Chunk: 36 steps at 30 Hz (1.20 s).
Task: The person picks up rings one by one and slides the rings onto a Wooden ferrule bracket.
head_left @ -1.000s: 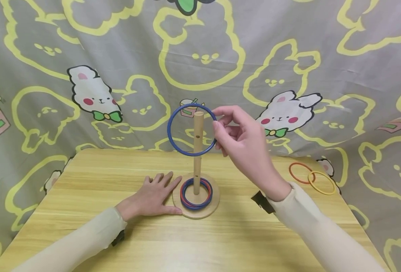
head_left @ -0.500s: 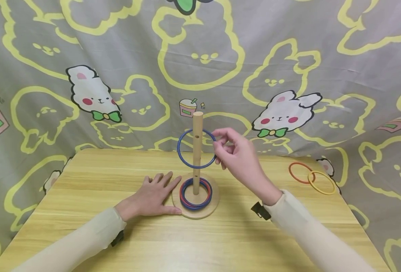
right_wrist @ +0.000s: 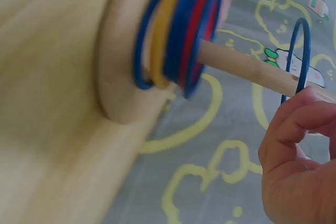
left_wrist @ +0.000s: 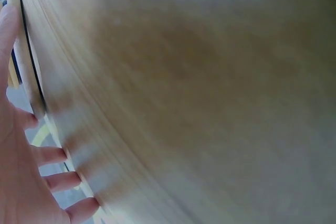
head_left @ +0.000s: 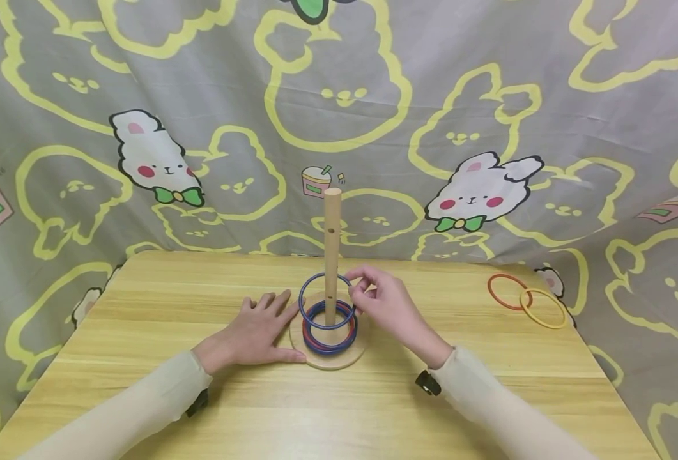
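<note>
A wooden peg (head_left: 331, 249) stands upright on a round wooden base (head_left: 330, 364). My right hand (head_left: 387, 306) pinches a thin blue ring (head_left: 301, 300) between thumb and fingertips at its right side. This ring encircles the peg, low over the stacked rings (head_left: 327, 351) in the head view. Blue, red and yellow (right_wrist: 161, 35) show in that stack in the right wrist view. On the base's left side lies my left hand (head_left: 252, 335), fingers spread, with thumb and forefinger at the base's edge; the left wrist view shows its fingers (left_wrist: 58, 181) against the wood.
At the table's right end a red ring (head_left: 502, 292) and a yellow ring (head_left: 544, 309) lie overlapping. The wooden table (head_left: 408, 409) meets a grey curtain (head_left: 362, 64) with yellow bunny outlines at its back and sides. A black strap (head_left: 428, 383) hangs by the right sleeve.
My right hand has lowered the blue ring from around the peg's top, down along the peg to just over the stack. The left hand has stayed on the base.
</note>
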Each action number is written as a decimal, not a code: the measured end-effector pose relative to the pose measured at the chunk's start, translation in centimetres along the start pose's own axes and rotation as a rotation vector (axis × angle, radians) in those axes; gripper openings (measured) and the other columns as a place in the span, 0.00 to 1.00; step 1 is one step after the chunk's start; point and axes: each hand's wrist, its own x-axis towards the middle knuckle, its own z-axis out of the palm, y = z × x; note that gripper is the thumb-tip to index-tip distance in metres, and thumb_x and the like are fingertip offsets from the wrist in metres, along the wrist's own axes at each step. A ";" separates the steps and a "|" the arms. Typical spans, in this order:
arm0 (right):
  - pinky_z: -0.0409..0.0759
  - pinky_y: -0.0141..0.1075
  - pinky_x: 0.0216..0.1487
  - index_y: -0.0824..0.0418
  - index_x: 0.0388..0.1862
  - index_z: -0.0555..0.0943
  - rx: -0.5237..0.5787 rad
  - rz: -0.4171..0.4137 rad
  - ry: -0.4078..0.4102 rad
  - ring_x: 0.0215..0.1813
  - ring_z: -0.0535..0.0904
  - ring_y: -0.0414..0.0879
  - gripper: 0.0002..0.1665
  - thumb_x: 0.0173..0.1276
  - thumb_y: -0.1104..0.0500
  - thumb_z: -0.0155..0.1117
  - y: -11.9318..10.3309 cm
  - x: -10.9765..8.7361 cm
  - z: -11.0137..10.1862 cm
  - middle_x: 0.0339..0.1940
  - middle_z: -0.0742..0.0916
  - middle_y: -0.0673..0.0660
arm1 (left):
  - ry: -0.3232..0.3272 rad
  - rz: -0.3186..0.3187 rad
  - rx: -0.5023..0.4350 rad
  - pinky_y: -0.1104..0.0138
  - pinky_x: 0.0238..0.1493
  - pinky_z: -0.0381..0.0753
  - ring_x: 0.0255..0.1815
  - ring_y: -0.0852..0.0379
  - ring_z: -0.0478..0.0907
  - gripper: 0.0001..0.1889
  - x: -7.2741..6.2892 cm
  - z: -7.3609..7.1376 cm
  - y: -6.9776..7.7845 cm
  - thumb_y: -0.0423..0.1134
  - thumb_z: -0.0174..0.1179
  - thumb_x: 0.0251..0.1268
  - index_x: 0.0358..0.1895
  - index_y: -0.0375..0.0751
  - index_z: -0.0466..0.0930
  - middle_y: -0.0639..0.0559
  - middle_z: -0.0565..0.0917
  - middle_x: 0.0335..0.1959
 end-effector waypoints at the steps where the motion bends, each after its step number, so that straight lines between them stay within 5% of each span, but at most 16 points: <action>1: 0.71 0.32 0.26 0.65 0.57 0.87 -0.004 0.010 -0.010 0.26 0.86 0.49 0.14 0.76 0.69 0.65 0.3 0.0 0.3 0.30 0.84 0.54 | 0.000 -0.001 -0.003 0.25 0.60 0.67 0.77 0.25 0.65 0.61 0.0 0.0 0.0 0.83 0.57 0.66 0.87 0.38 0.61 0.27 0.62 0.83; 14: 0.72 0.31 0.23 0.63 0.54 0.87 -0.084 0.083 -0.086 0.29 0.86 0.64 0.12 0.76 0.69 0.64 3.0 -0.2 2.0 0.28 0.84 0.52 | 0.009 0.000 0.008 0.29 0.57 0.69 0.76 0.28 0.66 0.61 0.1 0.0 0.1 0.84 0.55 0.65 0.89 0.42 0.59 0.28 0.63 0.82; 26: 0.72 0.32 0.26 0.62 0.51 0.87 -0.208 0.062 -0.087 0.25 0.80 0.43 0.10 0.73 0.68 0.67 3.4 0.1 2.0 0.27 0.83 0.50 | 0.027 0.018 -0.003 0.28 0.57 0.68 0.76 0.26 0.65 0.60 0.0 0.3 -0.2 0.83 0.56 0.66 0.88 0.41 0.59 0.27 0.63 0.82; 36: 0.74 0.34 0.27 0.60 0.53 0.87 -0.239 0.038 -0.036 0.27 0.77 0.42 0.12 0.73 0.66 0.69 3.6 -0.6 1.6 0.30 0.83 0.49 | -0.026 -0.018 0.014 0.29 0.60 0.67 0.79 0.29 0.63 0.61 0.1 0.3 -0.2 0.86 0.53 0.65 0.90 0.45 0.56 0.30 0.61 0.84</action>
